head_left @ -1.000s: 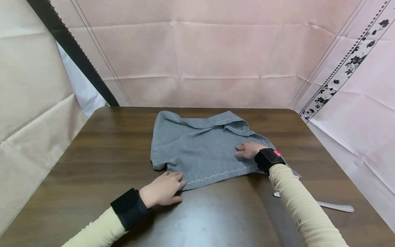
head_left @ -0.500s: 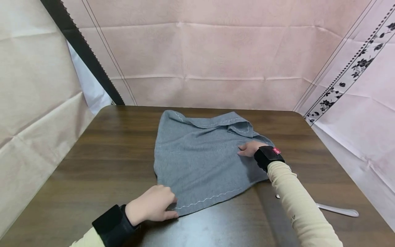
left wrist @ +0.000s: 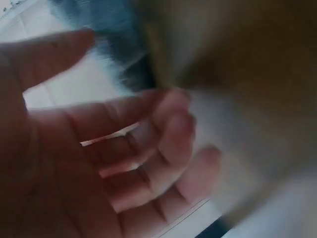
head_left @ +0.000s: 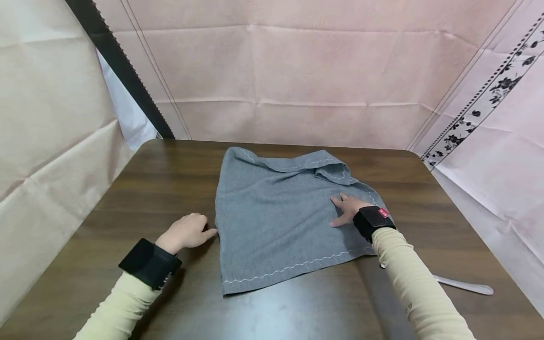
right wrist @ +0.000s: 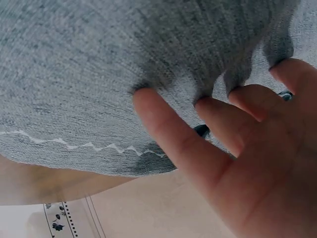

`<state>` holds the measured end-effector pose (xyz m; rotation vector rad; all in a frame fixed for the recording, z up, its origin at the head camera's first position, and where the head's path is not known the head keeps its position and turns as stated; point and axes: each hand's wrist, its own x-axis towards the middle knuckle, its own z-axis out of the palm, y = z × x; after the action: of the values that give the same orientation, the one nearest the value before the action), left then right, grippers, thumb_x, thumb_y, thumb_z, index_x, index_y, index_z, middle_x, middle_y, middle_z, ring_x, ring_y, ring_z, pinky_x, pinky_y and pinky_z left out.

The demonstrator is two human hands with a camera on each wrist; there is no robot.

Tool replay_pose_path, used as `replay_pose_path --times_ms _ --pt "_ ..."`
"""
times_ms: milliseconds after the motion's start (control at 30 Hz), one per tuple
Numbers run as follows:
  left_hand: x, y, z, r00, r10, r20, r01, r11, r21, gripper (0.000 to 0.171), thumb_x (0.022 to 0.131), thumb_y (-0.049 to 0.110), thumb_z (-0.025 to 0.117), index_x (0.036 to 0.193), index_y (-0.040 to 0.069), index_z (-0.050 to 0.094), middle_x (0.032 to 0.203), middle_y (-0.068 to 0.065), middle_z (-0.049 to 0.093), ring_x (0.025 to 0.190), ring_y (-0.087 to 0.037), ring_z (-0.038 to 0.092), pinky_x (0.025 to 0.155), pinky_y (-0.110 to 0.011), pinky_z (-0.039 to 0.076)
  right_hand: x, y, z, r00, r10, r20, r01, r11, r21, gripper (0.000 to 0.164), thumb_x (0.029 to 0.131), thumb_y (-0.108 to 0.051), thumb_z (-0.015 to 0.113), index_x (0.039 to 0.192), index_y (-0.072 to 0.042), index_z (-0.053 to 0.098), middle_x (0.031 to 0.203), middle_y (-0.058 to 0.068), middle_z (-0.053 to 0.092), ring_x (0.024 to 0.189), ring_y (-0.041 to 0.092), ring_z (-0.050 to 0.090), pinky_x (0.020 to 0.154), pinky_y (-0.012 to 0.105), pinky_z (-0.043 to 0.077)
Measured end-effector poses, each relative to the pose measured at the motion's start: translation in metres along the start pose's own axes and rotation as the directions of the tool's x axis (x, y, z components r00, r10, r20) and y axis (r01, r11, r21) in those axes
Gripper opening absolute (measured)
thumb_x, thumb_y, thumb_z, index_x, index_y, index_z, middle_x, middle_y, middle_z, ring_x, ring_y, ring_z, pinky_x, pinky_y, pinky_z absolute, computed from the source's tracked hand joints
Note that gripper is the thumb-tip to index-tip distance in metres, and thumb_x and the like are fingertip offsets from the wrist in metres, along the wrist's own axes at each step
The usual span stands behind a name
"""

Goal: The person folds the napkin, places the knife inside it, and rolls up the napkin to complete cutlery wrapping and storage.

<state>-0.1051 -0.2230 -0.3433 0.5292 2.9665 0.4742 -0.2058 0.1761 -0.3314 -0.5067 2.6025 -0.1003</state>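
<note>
- The fingers (right wrist: 225, 124) of the right hand (head_left: 349, 209) are spreading apart and resting on the grey-blue cloth (head_left: 276, 222), gripping nothing.
- The left hand (head_left: 185, 232) is holding nothing either: its fingers are curling loosely, the thumb standing apart and pointing at the cloth's left edge.
- The cloth is lying on the worktop (head_left: 182, 182), its near edge slanting between the two arms.
- Compared with a moment ago, the near left corner is no longer bunching, and the left hand is no longer touching it; the cloth is lying broader and, I judge, flatter there. The fold (head_left: 335, 174) at the far edge is still sitting in place, so that side is seemingly remaining unsmoothed.
- Blur is spoiling the left wrist view; whether the left thumb is touching the cloth, I cannot tell.
- Farther out, the right sleeve (head_left: 418, 283) is hiding the middle of a silver utensil (head_left: 465, 285), leaving its kind unclear.
</note>
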Motion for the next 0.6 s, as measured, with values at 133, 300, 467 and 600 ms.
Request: replay_pose_path --times_ms 133,300,467,600 --pt "0.014 -0.004 0.010 0.987 0.161 0.001 -0.159 0.977 -0.140 0.018 0.092 0.017 0.052 0.084 0.002 0.057 0.076 -0.005 0.048 0.070 -0.017 0.045 0.063 -0.032 0.037 -0.002 0.002 0.000 1.000 0.010 -0.012 -0.010 1.000 0.000 0.085 0.083 -0.043 0.063 0.144 -0.001 0.019 0.143 0.033 0.012 0.130 0.048 0.015 0.101 0.056 0.019" --pt "0.025 0.007 0.018 0.980 0.183 -0.074 -0.197 0.934 -0.299 0.024 0.094 0.014 0.050 0.109 -0.003 0.044 0.088 -0.009 0.054 0.076 -0.017 0.051 0.068 -0.032 0.041 0.000 0.003 0.003 1.000 0.001 -0.027 -0.001 1.000 -0.009 0.085 0.083 -0.043 0.062 0.143 -0.001 0.020 0.143 0.033 0.012 0.130 0.048 0.015 0.101 0.056 0.019" --pt "0.032 0.014 0.022 0.993 0.074 -0.097 -0.111 0.878 -0.465 0.030 0.093 0.013 0.051 0.112 -0.001 0.032 0.074 -0.005 0.044 0.059 -0.013 0.042 0.058 -0.028 0.035 0.001 0.001 0.007 1.000 0.010 -0.026 -0.010 1.000 0.007 0.085 0.083 -0.044 0.062 0.144 -0.002 0.020 0.143 0.032 0.012 0.130 0.048 0.014 0.101 0.057 0.019" --pt "0.028 0.010 0.020 0.993 0.058 -0.105 -0.095 0.916 -0.389 0.027 0.087 0.006 0.059 0.107 0.000 0.041 0.077 -0.007 0.047 0.061 -0.017 0.044 0.060 -0.031 0.037 0.001 -0.001 0.009 1.000 0.007 -0.030 -0.007 1.000 0.013 0.085 0.082 -0.044 0.063 0.143 -0.002 0.022 0.143 0.032 0.013 0.130 0.048 0.015 0.100 0.057 0.019"
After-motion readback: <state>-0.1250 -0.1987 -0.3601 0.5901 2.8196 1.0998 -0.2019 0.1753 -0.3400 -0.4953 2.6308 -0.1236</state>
